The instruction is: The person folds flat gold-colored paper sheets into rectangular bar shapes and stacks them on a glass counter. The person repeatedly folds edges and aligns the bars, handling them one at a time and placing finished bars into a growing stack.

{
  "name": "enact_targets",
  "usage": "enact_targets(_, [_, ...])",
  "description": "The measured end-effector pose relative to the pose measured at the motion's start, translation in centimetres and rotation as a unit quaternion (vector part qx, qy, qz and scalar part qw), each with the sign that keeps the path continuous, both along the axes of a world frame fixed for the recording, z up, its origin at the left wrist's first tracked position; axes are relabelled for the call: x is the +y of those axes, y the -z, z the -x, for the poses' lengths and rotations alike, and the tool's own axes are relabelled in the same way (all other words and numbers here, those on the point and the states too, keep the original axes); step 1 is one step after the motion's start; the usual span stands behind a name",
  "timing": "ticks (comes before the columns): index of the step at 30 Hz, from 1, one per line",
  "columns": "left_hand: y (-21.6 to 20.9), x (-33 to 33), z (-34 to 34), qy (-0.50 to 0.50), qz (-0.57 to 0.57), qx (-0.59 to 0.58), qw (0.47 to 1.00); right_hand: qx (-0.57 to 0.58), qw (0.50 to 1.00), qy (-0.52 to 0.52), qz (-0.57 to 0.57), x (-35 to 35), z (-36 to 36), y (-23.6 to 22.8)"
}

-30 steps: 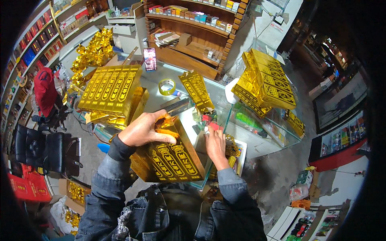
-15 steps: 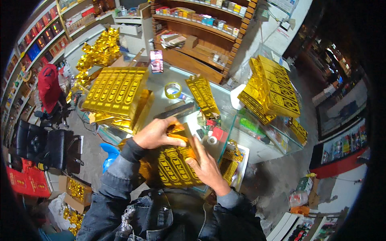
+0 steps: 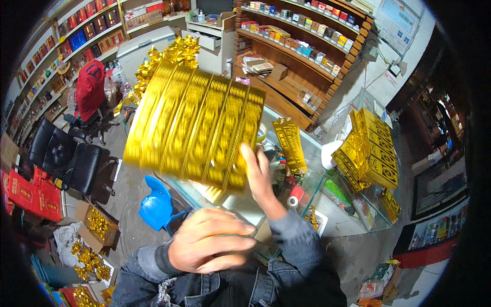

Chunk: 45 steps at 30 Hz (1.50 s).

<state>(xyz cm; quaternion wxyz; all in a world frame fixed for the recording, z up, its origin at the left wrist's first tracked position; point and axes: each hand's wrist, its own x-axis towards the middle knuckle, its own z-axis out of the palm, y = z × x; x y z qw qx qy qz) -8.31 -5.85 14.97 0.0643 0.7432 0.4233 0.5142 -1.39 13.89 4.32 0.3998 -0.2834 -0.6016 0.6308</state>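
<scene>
My right hand (image 3: 259, 176) grips the right edge of a broad, shiny gold foil paper panel (image 3: 197, 128). The panel has several ribbed strips with embossed patterns and is smeared by motion. It is raised and tilted over the left part of the glass counter, hiding much of what lies there. Close to my chest, my left hand (image 3: 212, 240) holds nothing, its fingers loosely bent and slightly apart. Beyond the right hand, a gold patterned strip (image 3: 290, 146) lies on the counter.
A stack of gold patterned panels (image 3: 376, 148) lies on the counter's right part. Gold foil bows (image 3: 171, 56) are heaped behind the raised panel. A blue plastic scoop (image 3: 156, 204), a black office chair (image 3: 69, 158) and a box of gold bows (image 3: 97, 225) stand at left.
Both hands were on a gold panel near my chest. My right hand has carried it up and left; my left hand has let go and drawn back. The view has shifted left.
</scene>
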Motion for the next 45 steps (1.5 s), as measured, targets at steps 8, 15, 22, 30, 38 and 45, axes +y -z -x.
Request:
enact_targets(8, [7.5, 1.9, -0.4, -0.03, 0.201, -0.14, 0.969, -0.297, 0.95, -0.013, -0.099, 6.4, 9.2, 2.2])
enact_targets(15, [13.5, 3.8, -1.7, 0.037, 0.371, -0.181, 0.91, -0.514, 0.813, 0.167, -0.218, 14.9, -4.6, 9.5])
enact_targets(22, [17.7, 6.5, -4.1, 0.084, 0.439, -0.14, 0.884, -0.612, 0.754, 0.144, -0.188, 18.5, -11.1, 16.2])
enact_targets(30, [18.5, 7.6, -4.5, 0.064, 0.461, -0.136, 0.875, -0.646, 0.736, 0.118, -0.164, 18.9, -10.2, 14.3])
enact_targets(38, [19.1, 9.5, -4.3, 0.074, 0.476, -0.143, 0.864, -0.646, 0.753, 0.028, -0.12, 19.0, -11.9, 11.7])
enact_targets(45, [20.6, 10.4, -5.1, 0.086, 0.463, -0.164, 0.867, -0.635, 0.741, 0.085, -0.204, 18.6, -11.5, 14.4])
